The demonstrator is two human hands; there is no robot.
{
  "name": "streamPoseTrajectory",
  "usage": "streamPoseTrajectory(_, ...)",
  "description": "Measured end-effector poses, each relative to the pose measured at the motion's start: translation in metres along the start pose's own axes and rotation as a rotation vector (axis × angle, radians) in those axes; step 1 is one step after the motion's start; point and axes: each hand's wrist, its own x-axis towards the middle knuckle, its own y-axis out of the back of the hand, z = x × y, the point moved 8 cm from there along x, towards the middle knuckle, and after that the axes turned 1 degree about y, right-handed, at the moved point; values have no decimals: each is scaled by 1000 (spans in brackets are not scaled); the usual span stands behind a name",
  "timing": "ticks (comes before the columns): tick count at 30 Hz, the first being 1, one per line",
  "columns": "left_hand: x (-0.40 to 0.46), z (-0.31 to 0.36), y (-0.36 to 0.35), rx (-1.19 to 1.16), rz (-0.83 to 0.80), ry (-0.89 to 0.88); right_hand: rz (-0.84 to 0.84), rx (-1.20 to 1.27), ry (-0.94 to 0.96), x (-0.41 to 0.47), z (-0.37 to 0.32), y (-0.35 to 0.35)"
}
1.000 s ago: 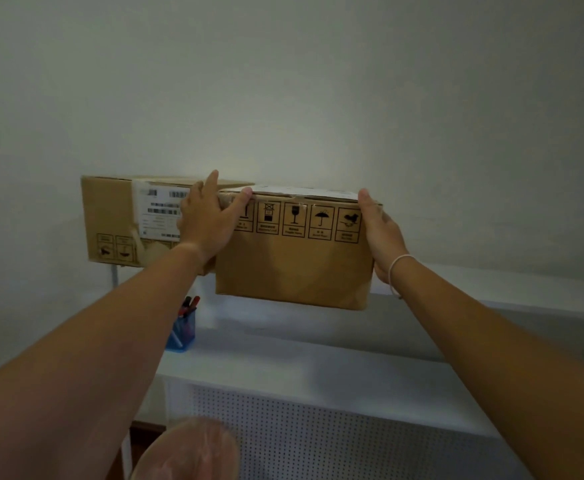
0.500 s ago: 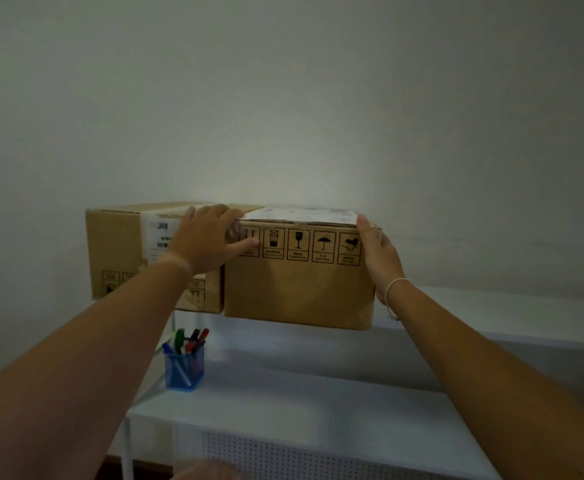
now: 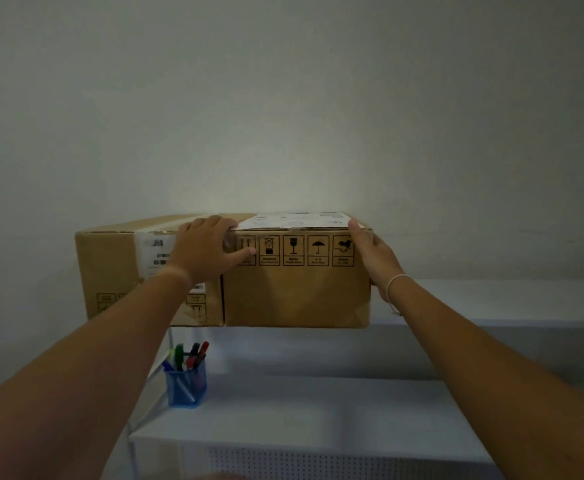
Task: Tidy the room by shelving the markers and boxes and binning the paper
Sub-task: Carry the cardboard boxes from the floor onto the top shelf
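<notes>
A brown cardboard box with black handling symbols (image 3: 297,292) rests on the top shelf (image 3: 498,299) of a white rack. My left hand (image 3: 207,251) grips its upper left corner and my right hand (image 3: 377,258) holds its right side. A second, larger cardboard box with a white label (image 3: 117,271) stands directly to its left, side by side and touching. One shelf down, a blue mesh cup (image 3: 186,384) holds several coloured markers (image 3: 190,355).
The lower shelf (image 3: 318,410) extends to the right of the cup. A perforated white panel (image 3: 318,465) runs below its front edge. A plain pale wall (image 3: 283,98) stands close behind the rack.
The box has come down from tilted in the air to flat on the top shelf, flush against the larger box. The view has shifted so the boxes sit lower in frame.
</notes>
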Motion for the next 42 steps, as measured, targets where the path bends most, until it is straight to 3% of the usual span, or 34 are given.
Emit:
streamPoseTrajectory(6, 5, 54, 28, -184, 168, -110, 47, -124, -16, -31, 7, 39)
streamPoseTrajectory(12, -4, 159, 31, -511, 97, -258, 168, -200, -13, -85, 1, 121)
streamPoseTrajectory(20, -83, 352, -12, -869, -243, -417, 427, -403, -137, -244, 9, 273)
streamPoseTrajectory(29, -313, 570, -41, -1093, -789, -694, 801, -466, -480, -503, 57, 412)
streamPoseTrajectory(35, -457, 635, -64, -1059, -1110, -810, 1010, -414, -646, -650, 105, 443)
streamPoseTrajectory(42, -568, 671, -116, -976, -1359, -775, 1171, -270, -854, -773, 198, 442)
